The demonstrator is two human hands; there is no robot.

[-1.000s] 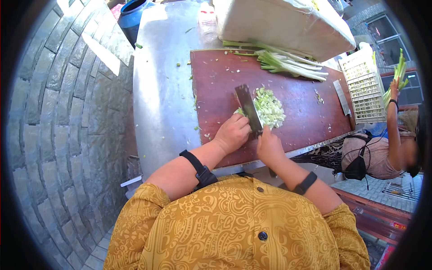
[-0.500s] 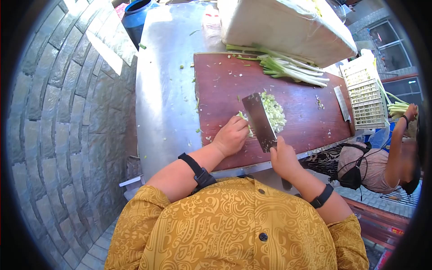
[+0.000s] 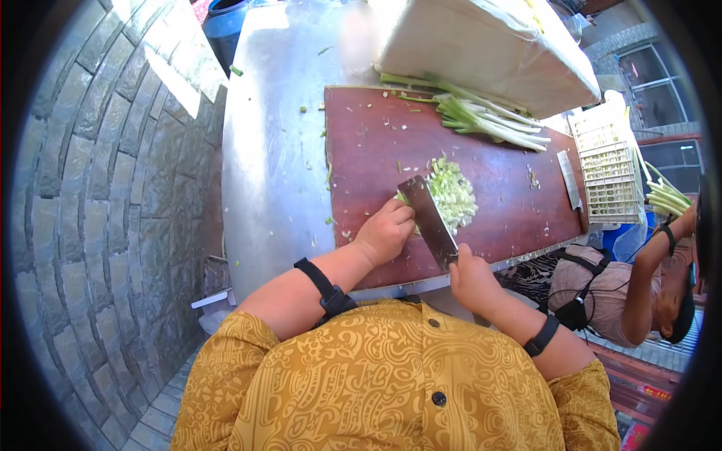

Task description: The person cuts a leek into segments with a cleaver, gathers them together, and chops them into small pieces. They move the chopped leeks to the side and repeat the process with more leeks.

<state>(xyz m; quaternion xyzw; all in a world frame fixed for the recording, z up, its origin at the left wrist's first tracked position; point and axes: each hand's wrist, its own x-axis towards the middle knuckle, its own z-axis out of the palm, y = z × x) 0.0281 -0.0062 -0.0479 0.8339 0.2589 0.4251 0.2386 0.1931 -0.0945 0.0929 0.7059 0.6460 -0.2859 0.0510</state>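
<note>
Matt wooden board (image 3: 496, 188), shiny steel table (image 3: 274, 165)

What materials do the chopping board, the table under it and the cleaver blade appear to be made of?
Chopping board: probably wood, reddish-brown and matt, with a scuffed face.
Table: likely stainless steel, grey and glossy, reflecting sunlight.
Cleaver blade: dark metal, dull finish; the right hand hides its handle.
</note>
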